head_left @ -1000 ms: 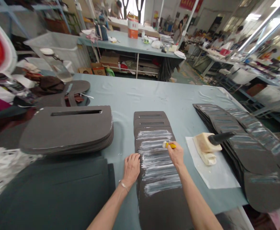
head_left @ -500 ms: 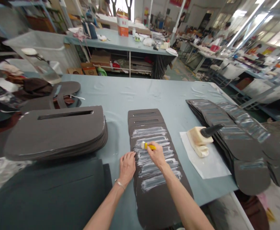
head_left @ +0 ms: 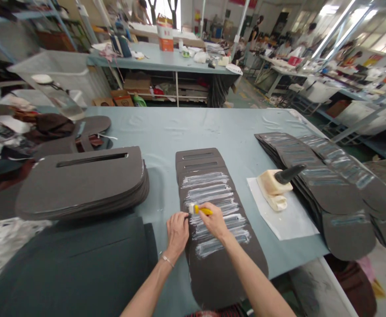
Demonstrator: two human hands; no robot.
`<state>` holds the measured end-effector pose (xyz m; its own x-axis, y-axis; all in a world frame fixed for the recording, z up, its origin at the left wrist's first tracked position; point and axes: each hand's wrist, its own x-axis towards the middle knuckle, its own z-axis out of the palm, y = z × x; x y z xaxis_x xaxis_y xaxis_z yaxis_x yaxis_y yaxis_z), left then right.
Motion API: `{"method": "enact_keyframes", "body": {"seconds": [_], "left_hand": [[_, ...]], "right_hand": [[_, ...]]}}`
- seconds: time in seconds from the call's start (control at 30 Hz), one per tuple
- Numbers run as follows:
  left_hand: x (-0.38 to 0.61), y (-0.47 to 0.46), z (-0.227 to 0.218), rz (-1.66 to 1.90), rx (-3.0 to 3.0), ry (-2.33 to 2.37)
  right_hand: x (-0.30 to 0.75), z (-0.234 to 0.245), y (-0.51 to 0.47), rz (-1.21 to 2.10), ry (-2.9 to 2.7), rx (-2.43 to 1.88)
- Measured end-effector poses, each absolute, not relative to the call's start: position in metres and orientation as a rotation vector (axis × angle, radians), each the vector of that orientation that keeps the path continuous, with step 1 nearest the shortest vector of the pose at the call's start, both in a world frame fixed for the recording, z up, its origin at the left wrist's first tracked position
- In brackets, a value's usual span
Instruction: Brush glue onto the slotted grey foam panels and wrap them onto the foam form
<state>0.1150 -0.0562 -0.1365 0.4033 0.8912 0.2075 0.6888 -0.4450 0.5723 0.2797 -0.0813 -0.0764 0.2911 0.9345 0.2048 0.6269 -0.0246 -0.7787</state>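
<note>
In my right hand (head_left: 215,221) is a small brush (head_left: 203,210) with a yellow handle, my fingers closed round it. Its pale bristles touch the left part of the overlapping dark panels (head_left: 224,281), which are fanned out lengthwise. White glue-like streaks (head_left: 219,190) run across the panels around their slots. The two farthest slots show no white streaks. My left hand (head_left: 178,231) lies against the panels' left edge, fingers stretched out and holding nothing. A cream container with a black spout (head_left: 273,182) stands on a white sheet (head_left: 287,226) to the right.
A stack of slotted dark panels (head_left: 83,180) sits at left, above a large dark green piece (head_left: 74,264). More streaked panels (head_left: 336,193) overlap at the right edge of the blue-green table (head_left: 166,121). A clear jar (head_left: 60,99) stands back left. People work in the background.
My right hand has drawn the brush slightly left and down, to the panels' left edge. My left hand has shifted slightly down along that edge.
</note>
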Motion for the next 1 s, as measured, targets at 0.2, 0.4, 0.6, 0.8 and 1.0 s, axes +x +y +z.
{"method": "enact_keyframes", "body": {"seconds": [0.2,0.4,0.6,0.8,1.0], "left_hand": [[0.112,-0.076,-0.134,0.61,2.412,1.288],[0.111,-0.074,-0.138,0.605,2.41,1.275],[0.107,-0.075,-0.153,0.633,2.424,1.206],[0.106,-0.076,-0.152,0.638,2.44,1.193],[0.108,-0.073,-0.152,0.665,2.363,1.203]], "right_hand": [[0.348,-0.089,-0.104,0.418,-1.189,-1.974],[0.404,-0.071,-0.126,0.08,-0.99,-2.198],[0.268,-0.078,-0.115,0.401,-1.434,-1.786],[0.363,-0.089,-0.144,0.298,-1.102,-2.051],[0.434,-0.076,-0.162,0.087,-0.995,-2.207]]}}
